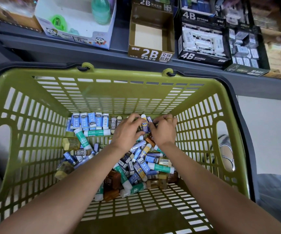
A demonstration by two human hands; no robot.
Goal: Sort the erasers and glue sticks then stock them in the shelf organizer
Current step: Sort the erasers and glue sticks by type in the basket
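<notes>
A green slatted basket holds a jumble of blue-sleeved erasers, brown and gold ones, and teal-and-white glue sticks. Against the basket's far wall stands a neat row of blue erasers, with a glue stick lying in front of it. Both my hands reach to the far right of the basket floor. My left hand and my right hand pinch a few small blue-and-yellow glue sticks between their fingertips. A gold ring sits on my right hand.
A grey shelf runs behind the basket. On it stand an empty gold 2B box, a black 4B box full of white erasers, a white pencil-sharpener box and further eraser boxes at the right.
</notes>
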